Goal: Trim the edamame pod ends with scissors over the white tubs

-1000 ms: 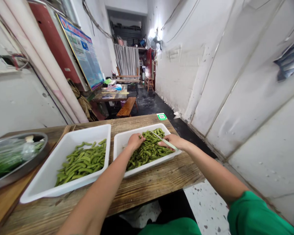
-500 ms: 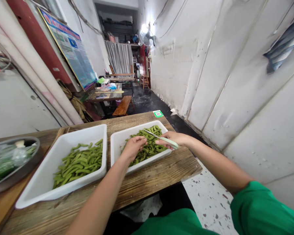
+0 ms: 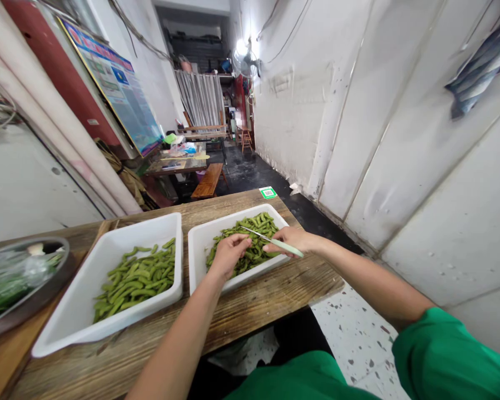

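Green soybean pods (image 3: 256,255) fill much of the right white tray (image 3: 198,261). Over them, my left hand (image 3: 230,253) is closed in a pinch; what sits between its fingertips is too small to make out. My right hand (image 3: 291,240) grips a pair of scissors (image 3: 286,246) with pale green handles, its metal blades pointing left above the pods and close to my left fingers. More pods (image 3: 137,278) lie heaped in the left white tray (image 3: 66,328), which neither hand touches.
Both trays stand on a wooden table (image 3: 275,291). At far left is a metal basin (image 3: 62,261) with bagged green vegetables. A green QR card (image 3: 268,193) lies at the table's far corner. Beyond are a wooden bench (image 3: 208,180) and a white wall (image 3: 300,122) on the right.
The scissor blades have dipped slightly and shifted a little left. My left hand stays nearly in place over the right tray. The view has moved slightly.
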### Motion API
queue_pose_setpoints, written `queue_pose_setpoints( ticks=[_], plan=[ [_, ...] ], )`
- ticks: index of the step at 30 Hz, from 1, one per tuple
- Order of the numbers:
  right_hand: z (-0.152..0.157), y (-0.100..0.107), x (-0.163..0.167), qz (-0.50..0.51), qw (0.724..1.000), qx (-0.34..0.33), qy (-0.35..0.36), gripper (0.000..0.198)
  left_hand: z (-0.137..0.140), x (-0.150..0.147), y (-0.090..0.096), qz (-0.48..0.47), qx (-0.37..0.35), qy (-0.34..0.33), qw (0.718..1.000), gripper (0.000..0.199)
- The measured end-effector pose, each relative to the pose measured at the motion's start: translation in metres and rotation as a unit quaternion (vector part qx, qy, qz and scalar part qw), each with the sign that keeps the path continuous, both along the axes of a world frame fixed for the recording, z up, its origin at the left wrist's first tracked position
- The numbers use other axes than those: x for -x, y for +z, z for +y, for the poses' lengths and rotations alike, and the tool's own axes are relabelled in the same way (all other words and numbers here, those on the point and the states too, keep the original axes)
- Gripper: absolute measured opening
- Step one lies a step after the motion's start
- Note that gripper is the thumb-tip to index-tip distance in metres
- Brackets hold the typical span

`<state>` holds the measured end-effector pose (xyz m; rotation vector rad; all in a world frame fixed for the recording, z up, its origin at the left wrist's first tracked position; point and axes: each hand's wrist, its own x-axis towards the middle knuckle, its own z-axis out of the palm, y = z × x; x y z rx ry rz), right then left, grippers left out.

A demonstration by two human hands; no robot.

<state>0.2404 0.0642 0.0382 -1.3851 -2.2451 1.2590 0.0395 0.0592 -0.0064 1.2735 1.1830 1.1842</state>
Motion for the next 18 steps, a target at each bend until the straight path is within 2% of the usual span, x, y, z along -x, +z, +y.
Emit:
queue_pose_setpoints(
  ticks=[4, 8, 13, 15, 18],
  plan=[
    [-0.001, -0.005, 0.001, -0.029, 0.998, -0.046, -0.006, 0.047, 0.000, 0.004, -0.003, 0.048, 0.023, 0.007, 0.999, 0.031],
    [-0.002, -0.007, 0.001, -0.046, 0.997, -0.051, -0.019, 0.045, -0.002, 0.004, -0.005, 0.073, 0.012, 0.008, 0.997, 0.024],
    [-0.003, -0.003, -0.004, -0.009, 0.998, 0.047, -0.032, 0.046, -0.002, 0.002, -0.006, 0.074, 0.019, 0.013, 0.997, 0.021],
    [-0.004, 0.000, -0.007, 0.016, 0.996, 0.077, -0.038, 0.046, -0.002, 0.003, -0.005, 0.036, 0.044, 0.009, 0.998, 0.020],
    [-0.006, 0.001, -0.010, 0.054, 0.993, 0.099, -0.029, 0.048, -0.001, 0.006, -0.001, -0.065, 0.101, -0.037, 0.992, 0.022]
  ],
)
